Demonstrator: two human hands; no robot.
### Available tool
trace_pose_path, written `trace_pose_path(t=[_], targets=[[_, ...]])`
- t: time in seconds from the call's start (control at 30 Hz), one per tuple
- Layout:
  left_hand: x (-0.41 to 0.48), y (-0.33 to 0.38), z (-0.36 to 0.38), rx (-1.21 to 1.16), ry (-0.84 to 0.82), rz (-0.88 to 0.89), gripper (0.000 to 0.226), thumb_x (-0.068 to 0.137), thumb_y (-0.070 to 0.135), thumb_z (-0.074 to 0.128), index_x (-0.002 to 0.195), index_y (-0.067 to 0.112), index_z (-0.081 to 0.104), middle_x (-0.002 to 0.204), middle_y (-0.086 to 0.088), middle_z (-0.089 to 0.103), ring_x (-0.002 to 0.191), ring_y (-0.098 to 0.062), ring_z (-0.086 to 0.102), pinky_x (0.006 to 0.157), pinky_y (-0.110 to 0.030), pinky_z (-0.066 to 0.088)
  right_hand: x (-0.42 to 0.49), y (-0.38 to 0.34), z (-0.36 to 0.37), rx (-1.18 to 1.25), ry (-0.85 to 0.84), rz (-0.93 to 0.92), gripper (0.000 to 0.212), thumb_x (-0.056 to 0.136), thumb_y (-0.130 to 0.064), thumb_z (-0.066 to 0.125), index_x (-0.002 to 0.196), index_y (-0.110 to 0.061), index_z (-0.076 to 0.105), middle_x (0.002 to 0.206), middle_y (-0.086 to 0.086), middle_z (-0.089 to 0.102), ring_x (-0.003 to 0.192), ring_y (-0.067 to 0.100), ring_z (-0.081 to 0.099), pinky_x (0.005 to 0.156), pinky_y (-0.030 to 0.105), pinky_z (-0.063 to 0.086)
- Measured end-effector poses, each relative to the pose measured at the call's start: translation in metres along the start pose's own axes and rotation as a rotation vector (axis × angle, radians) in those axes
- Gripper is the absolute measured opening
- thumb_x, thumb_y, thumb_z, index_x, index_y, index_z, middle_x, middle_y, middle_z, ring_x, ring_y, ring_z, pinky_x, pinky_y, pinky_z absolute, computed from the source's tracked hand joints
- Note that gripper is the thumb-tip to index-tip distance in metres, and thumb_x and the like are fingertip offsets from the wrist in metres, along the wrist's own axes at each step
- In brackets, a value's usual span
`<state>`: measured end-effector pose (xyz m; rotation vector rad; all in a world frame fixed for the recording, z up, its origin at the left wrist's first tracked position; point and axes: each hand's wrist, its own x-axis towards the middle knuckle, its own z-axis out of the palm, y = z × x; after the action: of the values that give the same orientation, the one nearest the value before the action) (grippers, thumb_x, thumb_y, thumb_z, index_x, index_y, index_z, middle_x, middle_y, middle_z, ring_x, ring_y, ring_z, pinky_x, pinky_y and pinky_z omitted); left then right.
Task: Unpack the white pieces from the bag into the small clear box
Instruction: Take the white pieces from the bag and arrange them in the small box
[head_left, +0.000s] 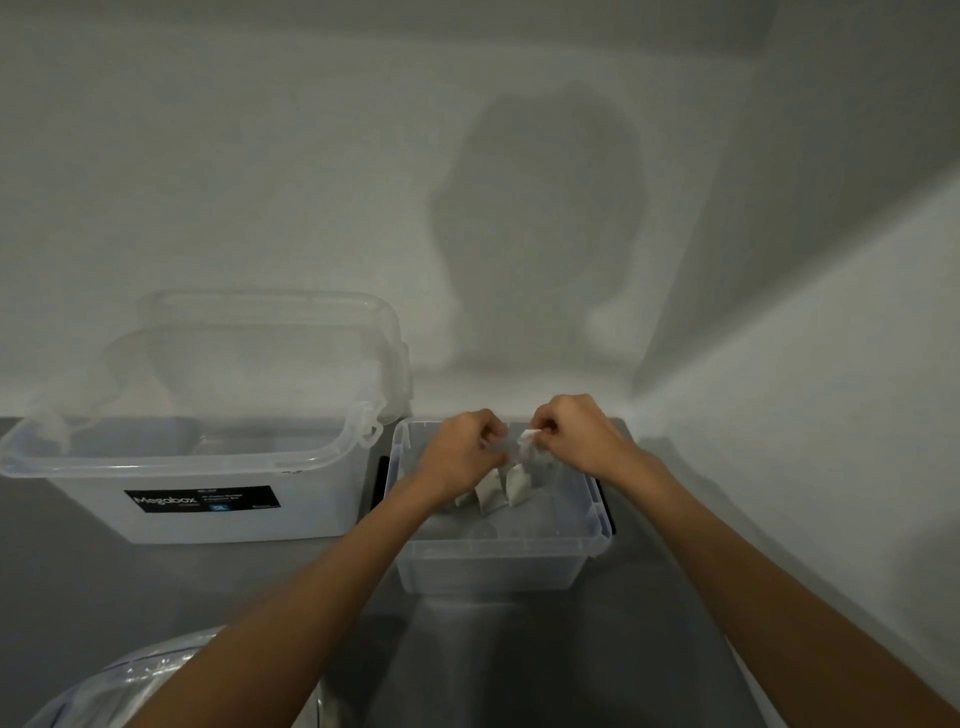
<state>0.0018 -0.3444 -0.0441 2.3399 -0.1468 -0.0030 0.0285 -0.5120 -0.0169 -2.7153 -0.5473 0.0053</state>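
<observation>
Fingers: curled on both hands; those of the left hand and the right hand pinch the top of a small clear bag from either side.
Large clear box: far left on the grey table, open, black "Megabox" label facing the camera; the smaller print is too blurred to read.
Lid: leans upright against the wall behind the large clear box.
Clear plastic: lower left corner, cut off by the picture's edge and partly behind the left forearm; what it is cannot be told.
Bag: held over the far half of the small clear box, hanging down from the pinch; its outline is nearly invisible, so its long axis is unclear.
White pieces: on the floor of the small clear box, just below the hands, narrow ends pointing up; one is half hidden by the left wrist.
White bit: at the bag's mouth, against the right fingertips.
Small clear box: just right of the large one, open.
Wall: shows the person's shadow.
</observation>
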Motion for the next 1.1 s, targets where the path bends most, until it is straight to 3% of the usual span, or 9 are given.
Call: trace_pose_path(t=[0.07, 0.13, 0.2, 0.37, 0.53, 0.7, 0.87, 0.97, 1.1], targets=[[0.006, -0.014, -0.003, 0.273, 0.141, 0.067, 0.032, 0.085, 0.016, 0.064, 0.117, 0.016, 0.058, 0.114, -0.003, 0.057, 0.1, -0.019, 0.057, 0.089, -0.034, 0.048, 0.005, 0.002, 0.009, -0.149, -0.059, -0.006, 0.023, 0.084, -0.001, 0.054, 0.095, -0.011, 0.071, 0.094, 0.01, 0.069, 0.085, 0.026, 0.063, 0.072, 0.029, 0.051], [0.011, -0.025, -0.007, 0.441, 0.208, 0.119, 0.037, 0.089, 0.016, 0.059, 0.125, 0.019, 0.052, 0.126, -0.004, 0.052, 0.111, -0.022, 0.053, 0.098, -0.037, 0.041, 0.007, 0.001, 0.014, -0.354, -0.077, -0.05, 0.024, 0.085, 0.002, 0.051, 0.097, -0.012, 0.067, 0.094, 0.008, 0.066, 0.087, 0.028, 0.062, 0.076, 0.032, 0.045], [0.018, -0.032, -0.011, 0.524, 0.191, 0.129, 0.041, 0.092, 0.015, 0.056, 0.132, 0.02, 0.047, 0.134, -0.004, 0.047, 0.119, -0.023, 0.049, 0.103, -0.038, 0.034, 0.009, -0.003, 0.019, -0.549, -0.094, -0.105, 0.023, 0.086, 0.001, 0.051, 0.098, -0.014, 0.063, 0.096, 0.005, 0.067, 0.092, 0.026, 0.061, 0.082, 0.033, 0.037], [0.031, -0.047, -0.009, 0.561, 0.03, 0.061, 0.042, 0.095, 0.017, 0.051, 0.136, 0.023, 0.046, 0.139, -0.003, 0.048, 0.124, -0.023, 0.049, 0.111, -0.048, 0.027, 0.015, -0.003, 0.034, -0.836, -0.182, -0.121, 0.018, 0.086, -0.004, 0.056, 0.099, -0.016, 0.062, 0.101, 0.006, 0.067, 0.1, 0.024, 0.059, 0.094, 0.037, 0.034], [0.036, -0.055, -0.005, 0.539, 0.034, 0.071, 0.037, 0.093, 0.012, 0.051, 0.128, 0.025, 0.052, 0.122, -0.001, 0.064, 0.113, -0.022, 0.057, 0.108, -0.046, 0.028, 0.019, 0.0, 0.048, -0.919, -0.195, -0.063, 0.015, 0.088, -0.016, 0.063, 0.102, -0.021, 0.064, 0.103, 0.004, 0.068, 0.106, 0.023, 0.055, 0.093, 0.037, 0.034], [0.038, -0.055, -0.006, 0.472, 0.041, 0.069, 0.037, 0.092, 0.007, 0.052, 0.123, 0.026, 0.057, 0.113, 0.003, 0.067, 0.109, -0.018, 0.059, 0.107, -0.044, 0.027, 0.018, -0.006, 0.054, -0.961, -0.19, -0.013, 0.009, 0.089, -0.018, 0.062, 0.096, -0.023, 0.064, 0.094, -0.001, 0.068, 0.097, 0.02, 0.058, 0.09, 0.036, 0.035], [0.039, -0.056, -0.007, 0.448, 0.036, 0.08, 0.035, 0.091, 0.007, 0.052, 0.119, 0.027, 0.059, 0.106, 0.007, 0.068, 0.104, -0.015, 0.06, 0.106, -0.041, 0.026, 0.015, -0.009, 0.062, -0.904, -0.225, -0.01, 0.01, 0.091, -0.014, 0.061, 0.095, -0.02, 0.067, 0.088, -0.004, 0.069, 0.085, 0.016, 0.065, 0.077, 0.03, 0.043], [0.038, -0.055, -0.007, 0.44, 0.027, 0.081, 0.034, 0.092, 0.007, 0.051, 0.118, 0.028, 0.059, 0.105, 0.007, 0.068, 0.102, -0.015, 0.06, 0.106, -0.041, 0.026, 0.014, -0.009, 0.065, -0.908, -0.236, 0.006, 0.009, 0.091, -0.014, 0.061, 0.096, -0.018, 0.067, 0.087, -0.002, 0.069, 0.082, 0.016, 0.065, 0.077, 0.031, 0.047], [0.038, -0.053, -0.008, 0.43, 0.016, 0.083, 0.034, 0.092, 0.007, 0.052, 0.119, 0.028, 0.06, 0.106, 0.007, 0.067, 0.104, -0.014, 0.06, 0.107, -0.041, 0.026, 0.012, -0.01, 0.065, -0.934, -0.218, 0.005, 0.011, 0.091, -0.009, 0.059, 0.092, -0.016, 0.067, 0.087, -0.002, 0.069, 0.083, 0.017, 0.065, 0.071, 0.03, 0.041]])
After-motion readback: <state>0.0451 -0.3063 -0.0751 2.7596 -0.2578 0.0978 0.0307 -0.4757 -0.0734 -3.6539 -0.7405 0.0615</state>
